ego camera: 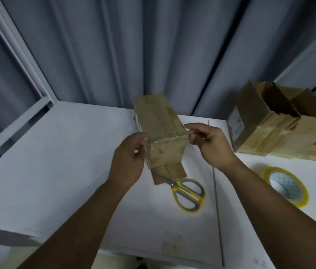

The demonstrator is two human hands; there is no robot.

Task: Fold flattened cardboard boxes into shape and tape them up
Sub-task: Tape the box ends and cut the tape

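A small brown cardboard box (159, 121), folded into shape and glossy with clear tape, stands on the white table in the middle of the view. My left hand (130, 160) is at its near left corner, fingers curled against the edge where a strip of clear tape lies. My right hand (211, 144) is at the near right corner, thumb and forefinger pinching the tape end there. Box flaps stick out below the near end. A roll of clear tape (285, 186) with a yellow core rim lies on the table to the right.
Yellow-handled scissors (188, 195) lie just in front of the box, blades under its flaps. Several folded boxes (269, 125) are stacked at the back right. Grey curtains hang behind the table (56, 171). A thin seam runs down the tabletop right of the scissors.
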